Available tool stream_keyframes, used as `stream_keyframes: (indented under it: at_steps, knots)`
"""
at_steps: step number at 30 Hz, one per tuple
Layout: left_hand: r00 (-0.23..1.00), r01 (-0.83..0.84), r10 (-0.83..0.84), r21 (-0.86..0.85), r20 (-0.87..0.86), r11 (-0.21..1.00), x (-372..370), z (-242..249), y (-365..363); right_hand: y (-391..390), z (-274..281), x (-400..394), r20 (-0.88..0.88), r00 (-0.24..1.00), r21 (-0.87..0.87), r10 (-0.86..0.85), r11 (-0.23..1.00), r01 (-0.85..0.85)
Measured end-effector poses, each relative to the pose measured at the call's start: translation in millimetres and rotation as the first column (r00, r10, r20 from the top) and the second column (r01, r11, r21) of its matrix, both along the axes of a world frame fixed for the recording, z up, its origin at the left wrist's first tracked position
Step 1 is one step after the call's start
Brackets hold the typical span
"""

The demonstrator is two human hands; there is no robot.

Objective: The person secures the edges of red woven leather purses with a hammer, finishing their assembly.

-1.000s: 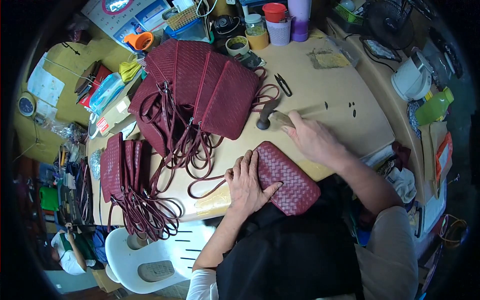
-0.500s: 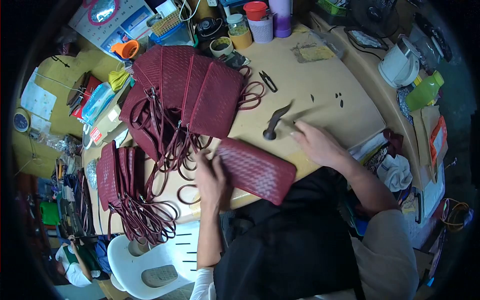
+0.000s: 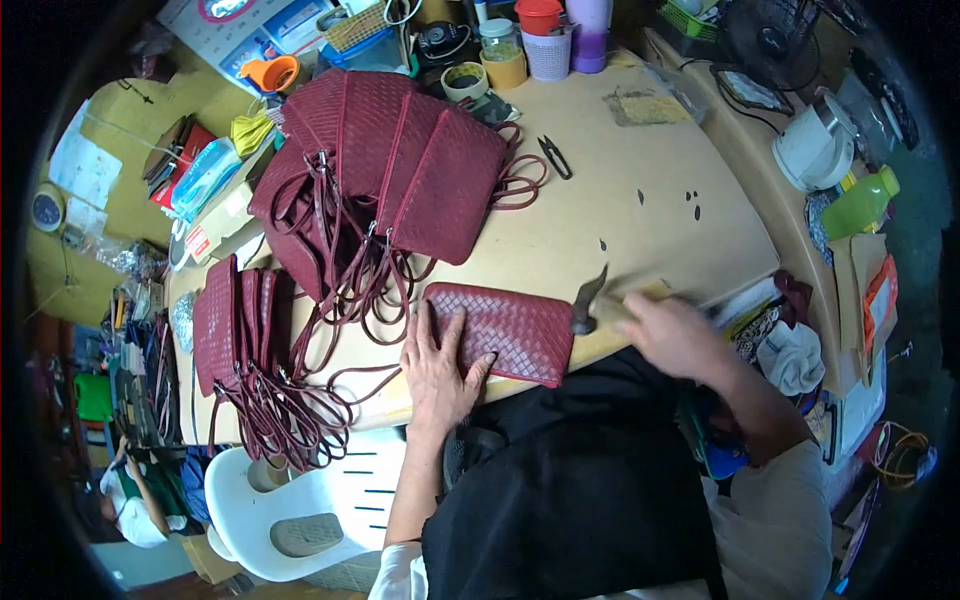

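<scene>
A dark red woven pouch (image 3: 505,330) lies flat near the table's front edge. My left hand (image 3: 437,372) rests on its left end with the fingers spread. At the pouch's right edge is the dark head of a hammer (image 3: 583,314), its pale handle running into my closed right hand (image 3: 665,330), which is slightly blurred. Behind the pouch, larger dark red woven bags (image 3: 440,170) overlap in a pile with straps trailing. Smaller red pouches (image 3: 215,325) with looped straps stand at the left.
Small black snips (image 3: 554,158) lie behind the pouch, and dark marks dot the table (image 3: 640,230). Tape, jars and cups line the back. A white kettle (image 3: 815,145) and green bottle (image 3: 860,205) stand right. A white chair (image 3: 260,510) is front left; another person (image 3: 140,505) is beyond.
The pouch has turned and lies flatter, with my left hand now spread on top of it. My right hand and the hammer have moved right and nearer to me. The view has shifted slightly.
</scene>
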State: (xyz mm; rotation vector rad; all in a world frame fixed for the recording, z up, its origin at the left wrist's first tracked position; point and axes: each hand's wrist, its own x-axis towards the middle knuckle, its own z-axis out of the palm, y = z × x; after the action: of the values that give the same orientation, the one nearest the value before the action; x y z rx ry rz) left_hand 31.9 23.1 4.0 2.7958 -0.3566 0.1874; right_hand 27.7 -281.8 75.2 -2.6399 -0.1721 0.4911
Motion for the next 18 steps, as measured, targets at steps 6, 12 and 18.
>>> stream_keyframes:
  at_steps: [6,12,18]
  knots:
    - [0.969,-0.202,0.16,-0.223,-0.19,0.954,-5.0,23.9,36.9,-32.0,-64.0,55.7,0.533,0.839,-0.127,-0.111,0.97,0.209]
    - [0.866,-0.308,-0.242,-0.849,-0.437,0.43,-29.8,4.2,66.1,-24.2,-82.1,84.5,0.592,0.805,-0.272,-0.041,0.93,0.247]
    - [0.75,-0.409,-0.419,-0.857,-0.511,0.313,-65.8,41.6,71.5,-28.0,-85.7,83.1,0.632,0.775,-0.214,-0.005,0.96,0.181]
